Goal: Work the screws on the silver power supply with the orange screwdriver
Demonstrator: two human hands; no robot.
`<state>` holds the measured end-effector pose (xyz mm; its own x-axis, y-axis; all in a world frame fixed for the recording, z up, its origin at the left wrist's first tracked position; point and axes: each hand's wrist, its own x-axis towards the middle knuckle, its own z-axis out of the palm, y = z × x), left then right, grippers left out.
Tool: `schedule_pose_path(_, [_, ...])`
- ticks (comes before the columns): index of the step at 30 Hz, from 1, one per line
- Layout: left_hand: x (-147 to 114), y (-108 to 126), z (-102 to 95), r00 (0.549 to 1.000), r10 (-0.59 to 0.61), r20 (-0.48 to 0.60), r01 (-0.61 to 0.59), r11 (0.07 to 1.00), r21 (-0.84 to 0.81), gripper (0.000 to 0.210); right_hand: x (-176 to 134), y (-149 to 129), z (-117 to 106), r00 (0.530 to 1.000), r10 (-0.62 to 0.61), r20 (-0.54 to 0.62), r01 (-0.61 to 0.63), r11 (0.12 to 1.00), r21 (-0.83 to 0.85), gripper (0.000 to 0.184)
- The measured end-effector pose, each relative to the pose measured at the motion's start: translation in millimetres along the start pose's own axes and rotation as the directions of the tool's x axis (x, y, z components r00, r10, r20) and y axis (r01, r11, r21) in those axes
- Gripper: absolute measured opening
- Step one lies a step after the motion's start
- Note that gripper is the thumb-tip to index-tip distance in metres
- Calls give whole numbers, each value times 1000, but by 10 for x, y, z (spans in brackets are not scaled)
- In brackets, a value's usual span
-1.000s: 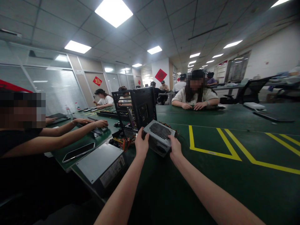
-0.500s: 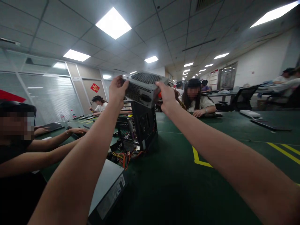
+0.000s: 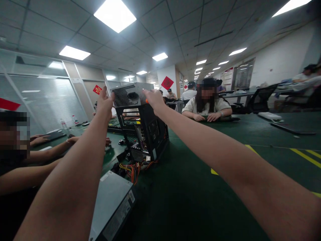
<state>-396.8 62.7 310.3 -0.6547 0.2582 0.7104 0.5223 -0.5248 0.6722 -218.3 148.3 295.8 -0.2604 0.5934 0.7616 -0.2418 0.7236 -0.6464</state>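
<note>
A grey power supply unit (image 3: 128, 95), with a perforated face and a dark socket, sits level at the top of a black computer case (image 3: 152, 134). My left hand (image 3: 105, 102) presses at its left side, thumb by the edge and fingers raised. My right hand (image 3: 154, 100) grips its right side; part of that grip is hidden. The case stands upright with its side open. Coloured cables (image 3: 132, 170) spill out at its foot. Below my left forearm lies a second metal box (image 3: 111, 195) with labels on its side.
A co-worker's arms (image 3: 50, 156) reach over the green table (image 3: 180, 187) at the left. Another person (image 3: 207, 103) sits across it. A white object (image 3: 270, 116) and a dark flat object (image 3: 292, 129) lie at the right. Bottles (image 3: 75, 119) stand far left.
Both my hands have moved left and slightly down with the power supply unit, from tilted above the case to level on its top. My view has shifted a little.
</note>
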Motion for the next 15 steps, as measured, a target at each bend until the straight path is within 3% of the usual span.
schedule_pose_path(2, [-225,36,-231,1000,13,10,-15,964,264,48,-356,122,-224,999,38,-21,-39,999,-8,22])
schedule_pose_path(3, [-394,63,-368,999,3,33,-13,953,302,44,-589,203,-353,998,54,-16,-54,999,-6,27])
schedule_pose_path(5, [-848,122,-640,977,-35,209,-67,884,463,35,-1128,393,-610,992,92,86,-91,996,-15,31])
schedule_pose_path(7, [-1426,167,-852,937,-124,327,-65,857,511,28,-1689,594,-816,956,105,273,-62,985,-162,30])
schedule_pose_path(9, [-2059,184,-970,827,-238,510,-144,787,601,26,-2172,773,-928,876,213,434,-69,943,-324,30])
schedule_pose_path(12, [-2910,184,-1036,656,-353,667,-260,724,639,26,-2634,947,-933,754,380,535,-132,886,-444,30])
schedule_pose_path(13, [-3125,191,-1064,647,-355,675,-276,716,641,28,-2720,971,-909,736,395,550,-128,879,-460,31])
schedule_pose_path(14, [-3293,205,-1112,680,-324,657,-291,703,648,29,-2781,976,-878,722,400,565,-120,876,-467,32])
schedule_pose_path(15, [-3409,223,-1185,756,-259,601,-300,679,670,27,-2826,962,-843,714,399,575,-115,877,-466,33])
